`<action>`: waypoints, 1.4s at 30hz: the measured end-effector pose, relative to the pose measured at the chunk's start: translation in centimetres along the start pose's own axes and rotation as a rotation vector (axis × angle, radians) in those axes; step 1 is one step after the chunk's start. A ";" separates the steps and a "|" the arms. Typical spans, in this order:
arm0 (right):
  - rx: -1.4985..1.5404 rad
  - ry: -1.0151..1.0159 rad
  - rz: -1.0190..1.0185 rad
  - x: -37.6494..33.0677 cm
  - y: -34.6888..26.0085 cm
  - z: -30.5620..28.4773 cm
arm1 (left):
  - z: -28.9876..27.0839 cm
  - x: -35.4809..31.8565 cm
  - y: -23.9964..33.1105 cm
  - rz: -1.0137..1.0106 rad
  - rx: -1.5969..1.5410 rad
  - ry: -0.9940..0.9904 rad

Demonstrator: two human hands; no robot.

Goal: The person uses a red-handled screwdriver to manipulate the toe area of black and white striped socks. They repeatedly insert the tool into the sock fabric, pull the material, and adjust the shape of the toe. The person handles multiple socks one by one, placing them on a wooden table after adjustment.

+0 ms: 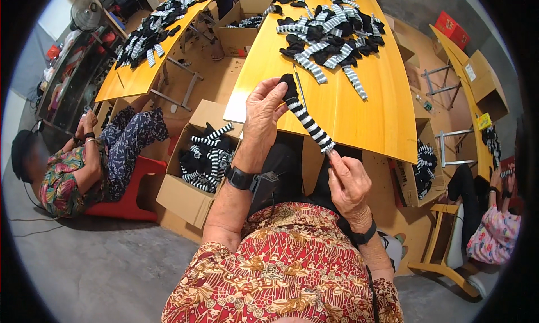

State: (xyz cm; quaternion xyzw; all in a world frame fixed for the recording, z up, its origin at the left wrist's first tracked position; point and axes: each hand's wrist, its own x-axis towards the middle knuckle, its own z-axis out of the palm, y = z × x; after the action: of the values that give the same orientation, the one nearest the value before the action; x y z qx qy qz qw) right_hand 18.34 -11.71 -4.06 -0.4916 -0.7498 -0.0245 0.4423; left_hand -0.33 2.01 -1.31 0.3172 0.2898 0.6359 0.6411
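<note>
My left hand (264,107) pinches the black end of a sock-like striped knit piece (306,121), near the front edge of the yellow table (252,81). The knit piece slants down to the right, and its white-edged open end meets the fingers of my right hand (348,185). That hand is closed at this edge; whether it also grips a tool cannot be made out. Just behind the piece, a thin metal rod (299,84) lies on the table. Farther back spreads a heap of similar striped knit pieces (337,34), in black, grey and white.
A cardboard box (188,208) of striped pieces stands at my left, another box (429,194) at my right. One person (84,177) sits on a red chair (135,194) at the left; another person (494,233) sits far right. A second table (140,79) holds more pieces.
</note>
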 end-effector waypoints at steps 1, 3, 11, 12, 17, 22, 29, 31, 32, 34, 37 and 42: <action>0.076 0.011 0.036 0.1 0.0 0.2 | 0.0 0.1 0.0 0.026 0.014 0.008; 0.117 -0.023 0.061 0.1 -0.2 -0.1 | -0.2 0.3 -0.9 0.080 0.077 0.025; 0.045 -0.030 0.026 0.5 -0.5 -0.3 | 0.2 0.1 -1.7 0.175 0.169 0.087; 0.031 -0.027 0.019 0.5 -0.5 -0.3 | 0.2 0.0 -1.7 0.147 0.183 0.077; 0.023 0.004 -0.026 0.6 -0.2 -0.4 | 0.2 0.1 -0.5 0.157 0.268 -0.037; 0.666 -0.166 0.507 0.7 -0.8 -1.6 | -0.7 0.7 -0.9 0.302 0.128 -0.074; 1.149 0.035 0.822 -0.1 -1.9 0.4 | 0.1 1.0 -4.8 0.306 0.032 0.031; 1.045 0.083 0.774 0.2 -1.8 1.0 | 1.4 0.7 -4.9 0.266 -0.032 0.026; 0.935 0.057 0.745 0.2 -1.6 1.0 | 1.9 0.7 -4.8 0.252 -0.063 0.009; 0.700 0.069 0.555 0.4 -1.1 1.4 | 2.6 0.5 -4.2 0.220 -0.107 -0.017; 0.454 0.121 0.240 1.9 -0.6 1.4 | 3.1 0.5 -3.0 0.224 -0.118 -0.049; 0.265 0.088 0.041 2.5 0.3 -0.3 | 2.9 0.6 0.7 0.178 -0.147 -0.114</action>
State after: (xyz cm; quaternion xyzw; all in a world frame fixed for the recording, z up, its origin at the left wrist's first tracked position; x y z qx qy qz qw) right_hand 18.46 -9.90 -2.27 -0.4428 -0.7160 0.0622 0.5361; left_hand 1.52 2.50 1.07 0.3291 0.1763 0.6908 0.6192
